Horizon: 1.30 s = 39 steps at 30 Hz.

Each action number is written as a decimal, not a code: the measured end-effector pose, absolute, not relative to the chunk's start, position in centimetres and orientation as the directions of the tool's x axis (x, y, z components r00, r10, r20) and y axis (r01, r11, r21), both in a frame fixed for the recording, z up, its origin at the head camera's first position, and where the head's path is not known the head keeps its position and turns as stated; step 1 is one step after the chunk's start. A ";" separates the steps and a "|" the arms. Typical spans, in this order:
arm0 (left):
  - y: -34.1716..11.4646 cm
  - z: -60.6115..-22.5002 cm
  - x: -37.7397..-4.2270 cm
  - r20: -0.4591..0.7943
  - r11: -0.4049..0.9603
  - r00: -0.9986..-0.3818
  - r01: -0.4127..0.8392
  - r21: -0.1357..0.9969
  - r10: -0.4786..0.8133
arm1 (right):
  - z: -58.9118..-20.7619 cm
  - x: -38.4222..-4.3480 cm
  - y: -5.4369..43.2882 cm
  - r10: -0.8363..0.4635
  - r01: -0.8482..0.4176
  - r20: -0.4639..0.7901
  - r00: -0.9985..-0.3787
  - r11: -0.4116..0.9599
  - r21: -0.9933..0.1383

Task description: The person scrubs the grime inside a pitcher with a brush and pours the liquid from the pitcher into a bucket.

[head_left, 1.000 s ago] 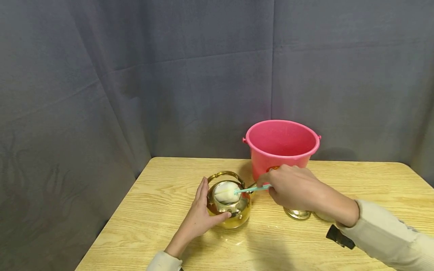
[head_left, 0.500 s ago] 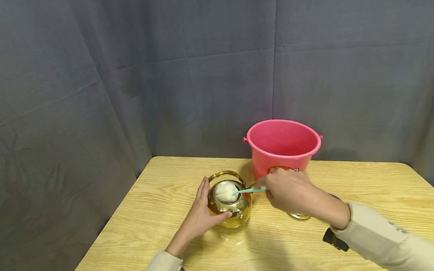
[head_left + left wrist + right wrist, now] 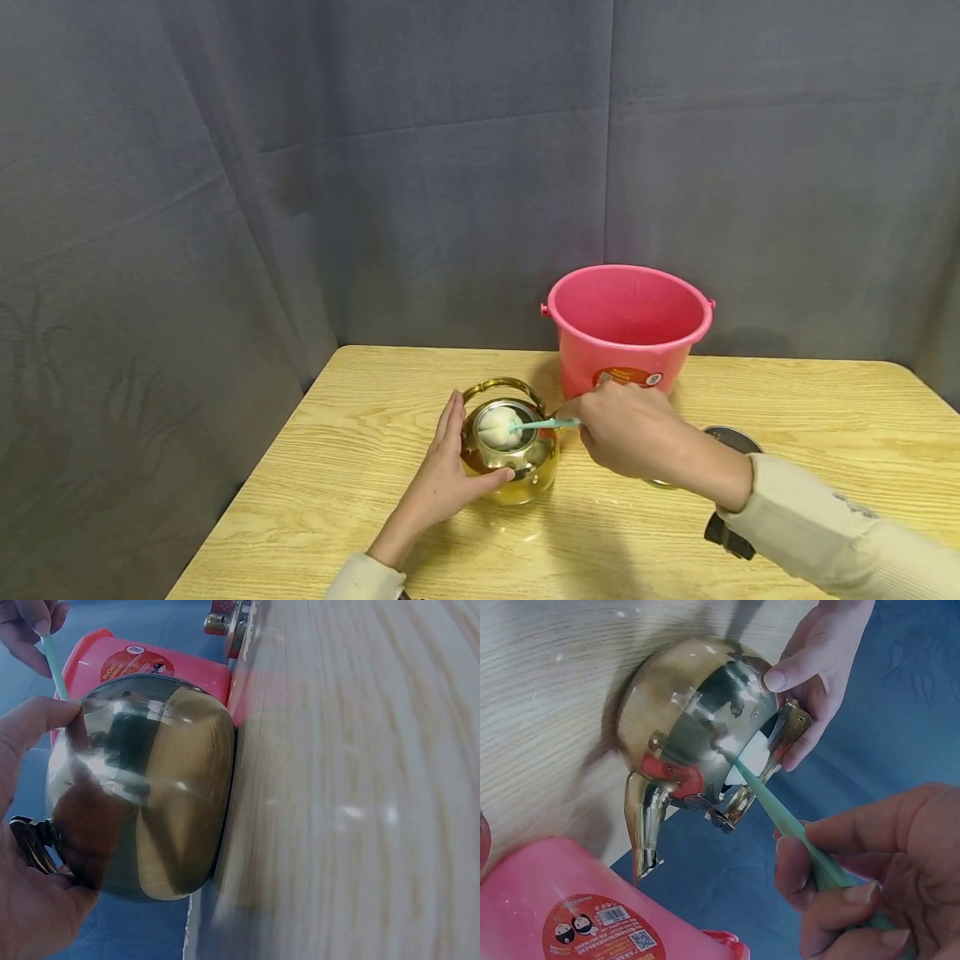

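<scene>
Kettle (image 3: 531, 462) upright on worktop (image 3: 375, 417), nearer left edge than right. Left grip (image 3: 438, 485) holds its side, thumb and fingers spread round it. Right grip (image 3: 628, 423) pinches brush (image 3: 781, 817) by handle, white head in kettle's open mouth. Bucket (image 3: 581, 358) stands near far edge, beyond kettle.

- Kettle (image 3: 534, 479): shiny gold, spout (image 3: 646, 817) gold too
- Brush (image 3: 542, 424): mint-green handle (image 3: 780, 814), creamy white head (image 3: 495, 427)
- Bucket (image 3: 581, 367): pink, with a red oval sticker (image 3: 604, 930)
- Table (image 3: 337, 467): pale yellow, wood-grained
- Curtain (image 3: 450, 183): plain grey-blue
- Sleeves (image 3: 810, 521): cream
</scene>
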<state>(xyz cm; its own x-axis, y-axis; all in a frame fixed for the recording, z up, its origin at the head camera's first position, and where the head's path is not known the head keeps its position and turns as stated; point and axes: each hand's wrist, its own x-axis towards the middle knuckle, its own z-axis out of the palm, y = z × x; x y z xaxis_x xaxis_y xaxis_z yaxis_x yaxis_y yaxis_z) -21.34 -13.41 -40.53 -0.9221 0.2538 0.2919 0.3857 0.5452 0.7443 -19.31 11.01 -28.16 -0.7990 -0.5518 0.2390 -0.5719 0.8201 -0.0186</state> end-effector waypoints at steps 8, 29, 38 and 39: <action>-13.4 -40.5 -21.3 0.278 0.536 -0.927 0.373 0.758 0.252 | -28.5 -19.6 10.9 -0.551 -0.576 0.264 -0.791 0.817 -0.021; -13.4 -40.6 -21.4 0.285 0.519 -0.923 0.382 0.765 0.259 | -28.9 -21.1 11.8 -0.556 -0.606 0.260 -0.790 0.773 -0.187; -13.4 -40.5 -21.3 0.280 0.523 -0.924 0.379 0.764 0.260 | -28.7 -22.0 12.3 -0.619 -0.665 0.245 -0.746 0.712 -0.226; -13.4 -40.5 -21.3 0.279 0.524 -0.924 0.378 0.763 0.260 | -28.6 -22.1 12.4 -0.627 -0.670 0.237 -0.742 0.706 -0.230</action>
<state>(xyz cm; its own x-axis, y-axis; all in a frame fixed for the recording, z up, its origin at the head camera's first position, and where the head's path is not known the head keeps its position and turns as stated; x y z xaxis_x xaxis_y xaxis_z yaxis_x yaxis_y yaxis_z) -21.31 -13.44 -40.53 -0.9242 0.2603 0.2794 0.3783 0.5238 0.7632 -22.11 12.40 -28.63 -0.7423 -0.6269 0.2368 -0.6697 0.7062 -0.2299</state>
